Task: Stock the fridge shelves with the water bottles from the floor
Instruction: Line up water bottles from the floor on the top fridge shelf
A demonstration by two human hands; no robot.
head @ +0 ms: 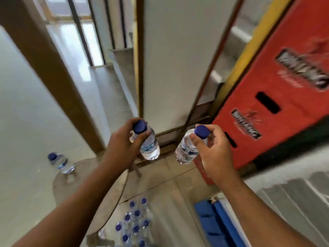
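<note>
Water bottles, two clear plastic ones with blue screw caps, hang neck-up from the person's fingertips. The fingers (143, 136) of the left hand (122, 145) curl round the cap and neck of the left bottle (150, 147). The thumb and fingers of the right hand (213, 150) pinch the cap of the right bottle (187, 150).

Both bottles are held clear of the floor, left of the red printed carton with black slot handles (276, 104), and the right bottle is just beside its lower corner. Well left of the carton and lower in view, a wrapped cluster of blue-capped bottles (135, 223) stands on the floor. A single bottle (61, 163) stands farther left again.

The step in hand looks like carrying a pair towards the fridge. No shelf shows in this blurred view, so the next move probably calls for turning to the shelves and standing each bottle upright. Held only at the cap, the bottles may swing, so they need a firm grip.
</note>
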